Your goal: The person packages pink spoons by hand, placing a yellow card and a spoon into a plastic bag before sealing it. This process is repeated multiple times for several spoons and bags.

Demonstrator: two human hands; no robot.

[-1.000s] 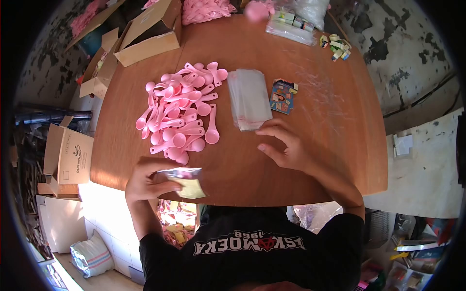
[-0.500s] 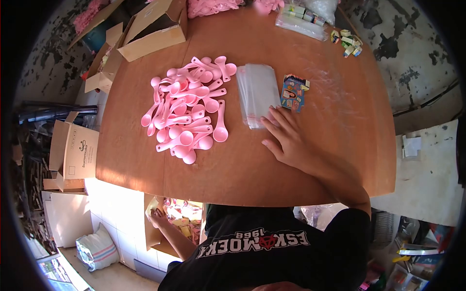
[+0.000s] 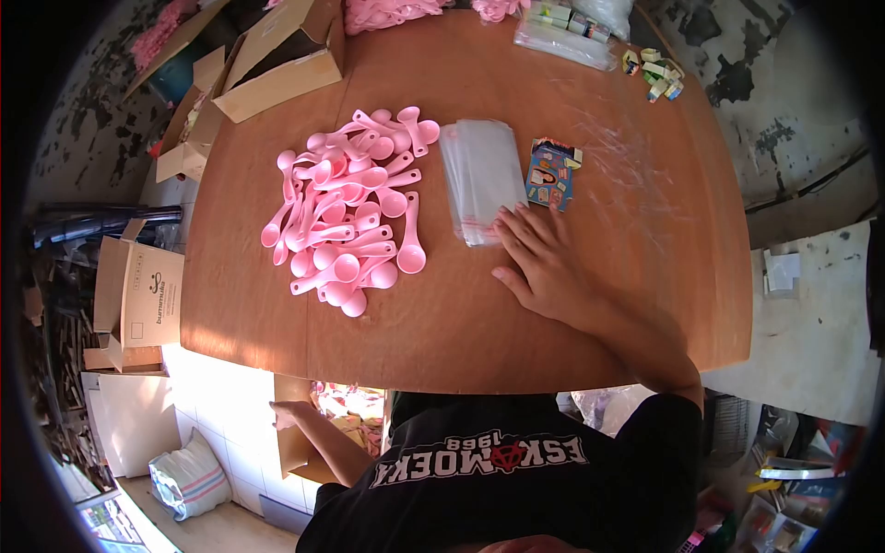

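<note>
My right hand (image 3: 544, 263) lies on the table with its fingers spread, holding nothing. Its fingertips are at the lower right corner of a stack of clear plastic bags (image 3: 484, 175) and just below a small blue printed box (image 3: 550, 175). Left of the bags is a heap of pink measuring spoons (image 3: 346, 207). Below the table edge, my left hand (image 3: 289, 415) is over the left side of an open cardboard box (image 3: 293, 447) with red and yellow packets (image 3: 355, 419) inside. Its fingers are small and washed out by bright light; no held object shows.
The brown table (image 3: 442, 336) has a curved front edge. Along its back stand an open carton (image 3: 286, 92), pink items in plastic (image 3: 396, 14) and rolled bags (image 3: 567, 46). Small boxes (image 3: 656, 76) lie at the back right. A white sack (image 3: 191, 475) rests on the floor.
My left hand has moved slightly down and left; the pale yellow thing at its fingers is out of sight. My right hand stays by the bags, with little shift. The view has tilted slightly.
</note>
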